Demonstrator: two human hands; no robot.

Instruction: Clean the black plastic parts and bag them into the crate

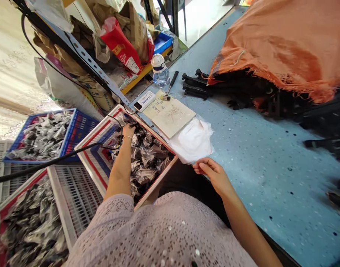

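Note:
My left hand (128, 131), a thin bracelet at its wrist, reaches into a red-and-white plastic crate (93, 157) heaped with clear bags of black pieces (146, 159). Its fingers sink among the bags, so any grip is hidden. My right hand (213, 174) rests near the blue speckled table's edge (186, 165), fingers lightly curved around nothing. Just beyond its fingertips lies a white plastic sheet (190, 141), which partly overlaps a beige board with faint writing (168, 116).
Two more crates of bagged pieces (43, 137) stand to the left, and a black cable (44, 165) crosses above them. On the table lie a screwdriver (172, 82), a water bottle (160, 71), black parts (196, 86) and an orange sack (278, 48). Shelves with bags stand behind.

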